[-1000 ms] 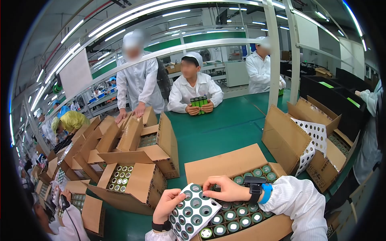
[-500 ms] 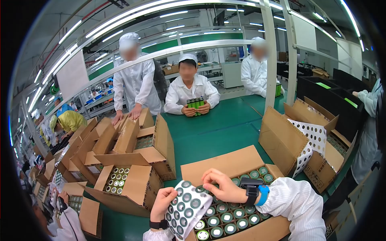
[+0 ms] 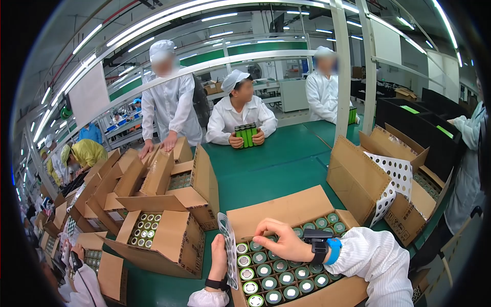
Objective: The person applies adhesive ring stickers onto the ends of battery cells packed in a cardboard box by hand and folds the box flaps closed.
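My left hand (image 3: 218, 258) grips a white sheet of round, dark-ringed stickers (image 3: 228, 250), held nearly edge-on at the left wall of an open cardboard box (image 3: 279, 204). Cylindrical battery cells (image 3: 287, 278) stand upright in the box's cardboard dividers. Most cell tops carry a dark green ring; the left column (image 3: 247, 273) shows bright green rims and bare metal ends. Over the back-left cells, my right hand (image 3: 280, 240) has its fingers pinched. Something thin shows at the fingertips, too small to make out.
Open boxes of cells (image 3: 146, 230) line the left side. At right stand another open box (image 3: 409, 215) and a white perforated sheet (image 3: 394, 184). Across the green table (image 3: 245, 171), a seated person holds green cells (image 3: 246, 135); other people stand nearby beside a metal post (image 3: 341, 77).
The sticker sheet has turned from facing me to nearly edge-on and moved left, uncovering the left column of cells. My right hand has come away from the sheet, slightly lower.
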Demonstrator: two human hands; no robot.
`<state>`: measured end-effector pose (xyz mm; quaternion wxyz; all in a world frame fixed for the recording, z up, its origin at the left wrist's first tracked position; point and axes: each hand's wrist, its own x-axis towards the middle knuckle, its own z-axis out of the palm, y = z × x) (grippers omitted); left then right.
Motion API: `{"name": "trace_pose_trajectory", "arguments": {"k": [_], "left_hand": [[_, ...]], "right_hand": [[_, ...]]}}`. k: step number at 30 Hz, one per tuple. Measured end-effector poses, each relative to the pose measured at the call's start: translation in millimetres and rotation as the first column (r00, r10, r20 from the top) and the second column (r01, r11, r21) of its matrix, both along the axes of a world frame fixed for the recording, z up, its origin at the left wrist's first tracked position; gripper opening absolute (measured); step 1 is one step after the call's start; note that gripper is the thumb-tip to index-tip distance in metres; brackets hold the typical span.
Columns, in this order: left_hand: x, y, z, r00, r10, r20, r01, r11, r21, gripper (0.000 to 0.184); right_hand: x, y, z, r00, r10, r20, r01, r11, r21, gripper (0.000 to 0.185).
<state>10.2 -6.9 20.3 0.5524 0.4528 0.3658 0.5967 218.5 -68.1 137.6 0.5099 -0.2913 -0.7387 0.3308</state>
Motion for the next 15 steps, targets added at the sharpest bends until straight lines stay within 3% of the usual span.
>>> {"name": "trace_pose_trajectory", "arguments": {"k": [2,5,9,15], "left_hand": [[0.5,2.8,-7.3,0.995,0.014,-0.101,-0.006,0.997,0.077,0.028],[6.4,-6.0,12.0,0.993,0.019,-0.121,-0.008,0.996,0.093,0.028],[4.6,-2.6,3.5,0.995,0.02,-0.098,-0.011,0.996,0.088,0.027],[4.2,-2.3,2.3,0.991,0.034,-0.13,-0.023,0.996,0.089,0.026]], "right_hand": [[-2.4,-5.2,1.2,0.999,0.04,-0.019,-0.041,0.997,-0.063,0.009],[-5.4,-14.0,1.0,0.971,0.147,0.189,-0.159,0.986,0.049,0.011],[-10.8,-20.6,-10.6,0.875,0.437,0.208,-0.382,0.888,-0.257,0.016],[-15.4,-24.1,-12.1,0.849,0.507,0.147,-0.47,0.853,-0.227,0.017]]}}
